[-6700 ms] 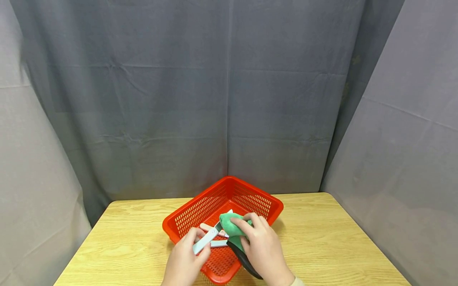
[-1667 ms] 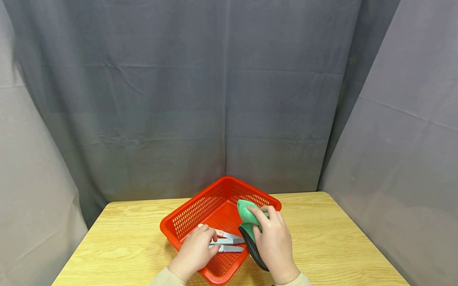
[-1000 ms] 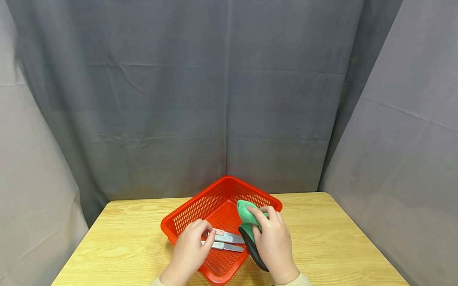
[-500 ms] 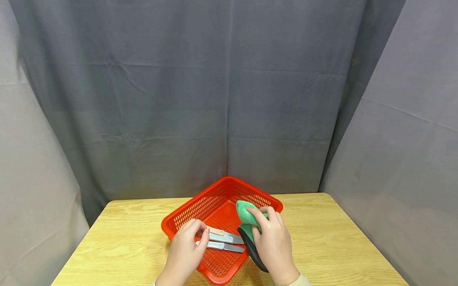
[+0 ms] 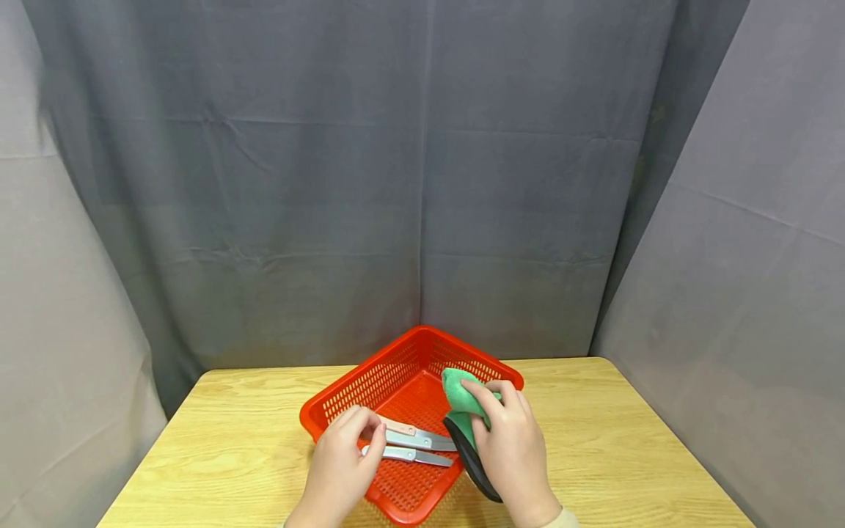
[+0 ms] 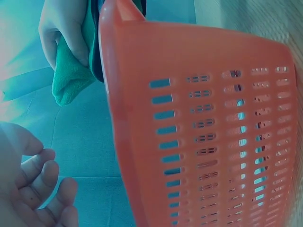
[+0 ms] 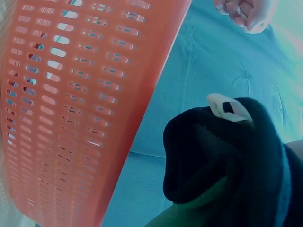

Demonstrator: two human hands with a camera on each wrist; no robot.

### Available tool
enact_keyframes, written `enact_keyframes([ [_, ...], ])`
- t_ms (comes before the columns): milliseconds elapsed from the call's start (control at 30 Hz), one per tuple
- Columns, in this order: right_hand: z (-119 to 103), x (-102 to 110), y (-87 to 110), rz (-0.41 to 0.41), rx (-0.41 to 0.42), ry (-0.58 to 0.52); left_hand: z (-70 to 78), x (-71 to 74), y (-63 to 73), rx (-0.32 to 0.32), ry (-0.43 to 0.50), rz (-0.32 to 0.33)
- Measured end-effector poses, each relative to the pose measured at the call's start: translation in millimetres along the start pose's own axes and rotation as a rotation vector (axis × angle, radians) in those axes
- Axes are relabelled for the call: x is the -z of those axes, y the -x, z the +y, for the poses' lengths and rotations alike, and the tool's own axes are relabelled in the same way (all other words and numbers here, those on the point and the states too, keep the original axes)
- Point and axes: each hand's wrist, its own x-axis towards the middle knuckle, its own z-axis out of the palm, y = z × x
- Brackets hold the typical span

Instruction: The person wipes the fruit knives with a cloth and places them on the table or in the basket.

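Red basket [image 6: 199,118] wall fills view; right hand [image 6: 64,28] grips green cloth [image 6: 71,82]; left hand [image 6: 33,189] fingers loose

Your two hands are bare; a pale beige sleeve cuff [image 5: 561,519] shows at your right wrist, near the frame's bottom edge.

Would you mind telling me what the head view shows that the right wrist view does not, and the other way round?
Only the head view shows the knives lying in the basket, the wooden table, and the right hand gripping the green cloth. Only the right wrist view shows a small white loop on the cloth's black part, close up. Both show the red basket and the left hand, whose curled fingers hold nothing in either view.
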Motion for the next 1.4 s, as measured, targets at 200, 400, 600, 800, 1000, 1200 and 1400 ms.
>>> enact_keyframes([
  [200, 4.3, 0.0, -0.7, 0.01, 0.021, 0.003, -1.2, -0.2, 0.1, -0.01, -0.012, 0.001],
  [400, 11.7, 2.3, -1.9, 0.026, 0.042, 0.01, -2.9, -1.3, 3.8, 0.011, -0.019, -0.039],
  [600, 25.6, 7.6, -1.8, 0.032, 0.049, 0.024, -4.9, -2.2, 5.7, 0.036, -0.021, -0.068],
  [800, 42.3, 13.2, 1.1, 0.028, 0.046, 0.046, -5.9, -1.1, 7.0, 0.014, -0.02, -0.066],
  [1000, 66.0, 17.8, 7.6, 0.018, 0.029, 0.068, -7.3, -1.5, 9.3, 0.004, -0.028, -0.055],
  [1200, 88.3, 22.9, 18.1, -0.024, -0.024, 0.11, -7.5, -2.7, 12.2, -0.009, -0.048, -0.053],
  [1400, 104.3, 25.0, 29.8, -0.095, -0.053, 0.131, -6.4, -2.2, 13.9, 0.011, -0.048, -0.071],
])
